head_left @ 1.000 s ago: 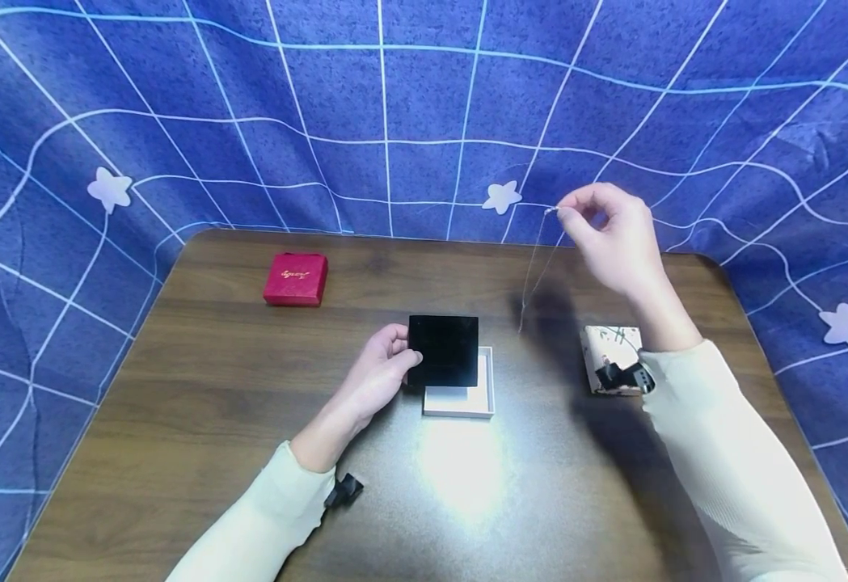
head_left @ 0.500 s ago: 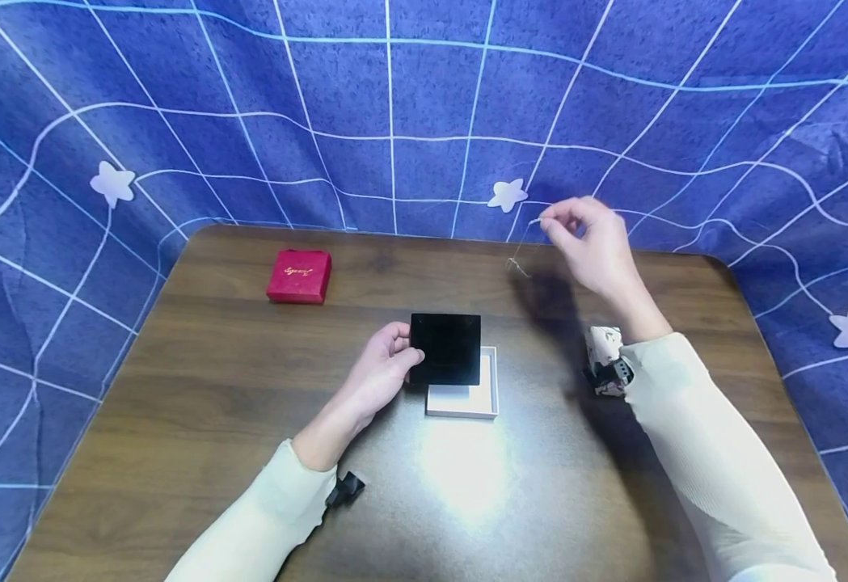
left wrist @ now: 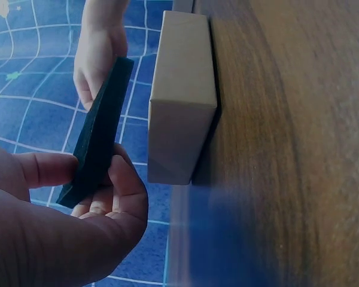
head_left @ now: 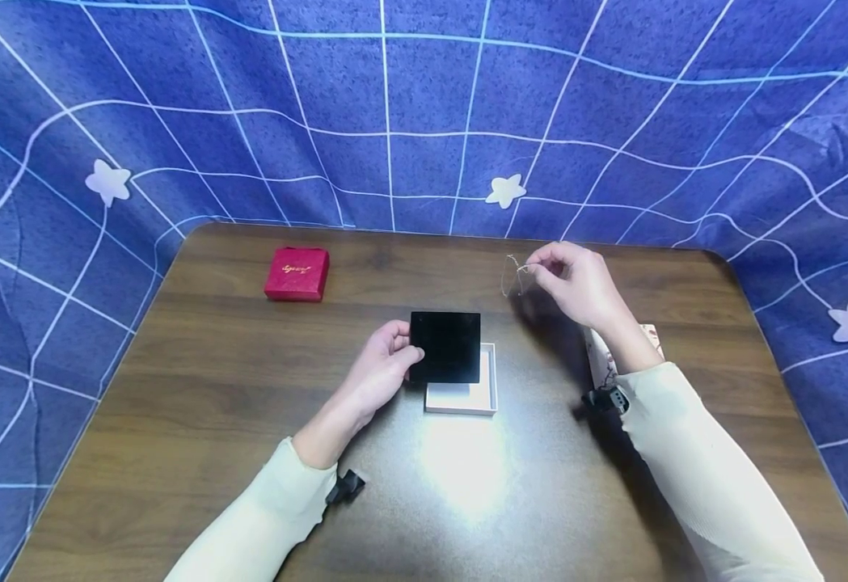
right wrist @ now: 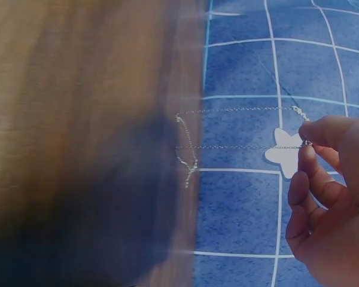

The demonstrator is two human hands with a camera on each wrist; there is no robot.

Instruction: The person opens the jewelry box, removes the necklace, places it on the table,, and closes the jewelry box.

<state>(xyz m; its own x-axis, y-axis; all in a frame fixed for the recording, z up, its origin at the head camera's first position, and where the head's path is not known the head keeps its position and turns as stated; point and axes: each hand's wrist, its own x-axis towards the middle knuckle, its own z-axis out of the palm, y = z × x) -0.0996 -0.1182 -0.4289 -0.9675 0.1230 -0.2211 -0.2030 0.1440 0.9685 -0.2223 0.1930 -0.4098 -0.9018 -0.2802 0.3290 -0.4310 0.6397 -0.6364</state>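
Observation:
A square black jewellery-box pad (head_left: 444, 346) is pinched at its left edge between the thumb and fingers of my left hand (head_left: 380, 368). The left wrist view shows that pad (left wrist: 99, 134) edge-on, thin and tilted. Under it an open white box (head_left: 460, 401) lies on the table, partly covered by the pad. My right hand (head_left: 572, 283), to the right and farther back, pinches a thin silver jewellery chain (head_left: 512, 275) between thumb and forefinger. In the right wrist view the chain (right wrist: 227, 147) dangles in a loop from the fingertips; its lower end has small links.
A red box (head_left: 297, 275) with gold lettering sits at the back left of the wooden table (head_left: 213, 388). A patterned white lid or box (head_left: 601, 360) lies beneath my right wrist, partly hidden. Behind the table hangs a blue gridded cloth (head_left: 424, 97) with star shapes.
My right hand has moved left and down, towards the black pad, and the chain has swung and come with it. The left hand and the pad have hardly moved.

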